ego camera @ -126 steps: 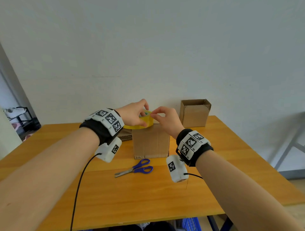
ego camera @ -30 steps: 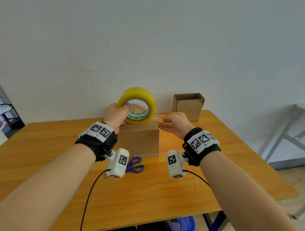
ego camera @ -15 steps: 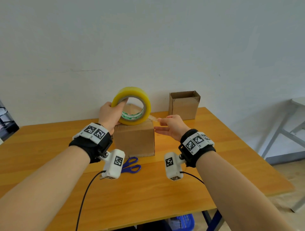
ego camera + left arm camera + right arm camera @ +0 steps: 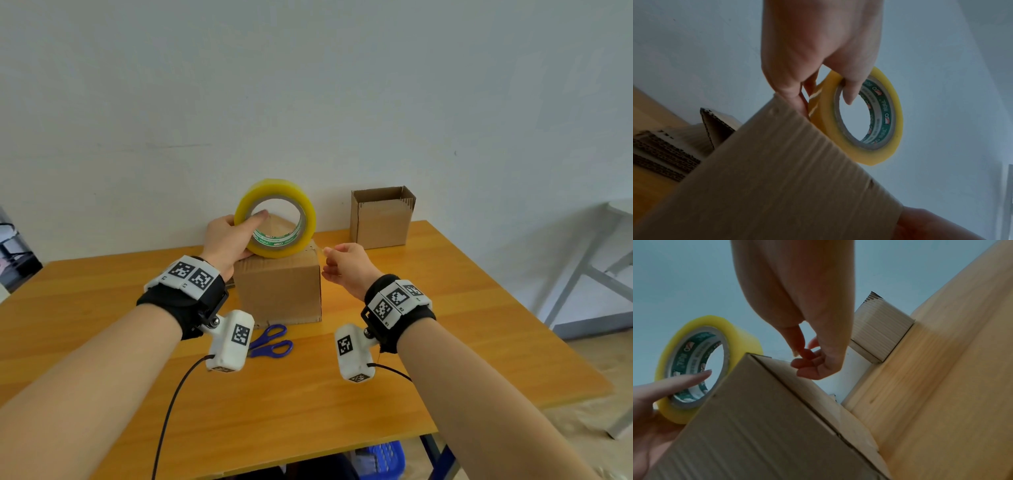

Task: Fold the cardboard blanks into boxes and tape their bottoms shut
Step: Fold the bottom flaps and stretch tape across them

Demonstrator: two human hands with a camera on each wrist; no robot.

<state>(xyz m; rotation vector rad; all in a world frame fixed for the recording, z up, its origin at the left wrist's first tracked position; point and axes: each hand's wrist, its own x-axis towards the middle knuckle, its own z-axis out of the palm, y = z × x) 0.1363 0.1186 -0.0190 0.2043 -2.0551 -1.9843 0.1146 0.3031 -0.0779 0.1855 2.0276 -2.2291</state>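
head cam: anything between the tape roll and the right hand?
In the head view a short strip of clear tape spans from the tape roll to the right hand, above the box's right top edge. Nothing else lies there.

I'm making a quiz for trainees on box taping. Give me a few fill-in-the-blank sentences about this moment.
1. The left hand holds the yellow ____ upright on the closed box.
2. The right hand pinches the pulled-out tape ____.
3. The scissors on the table have ____ handles.
4. The open box stands nearest the ____ hand.

Missing: tape roll; end; blue; right
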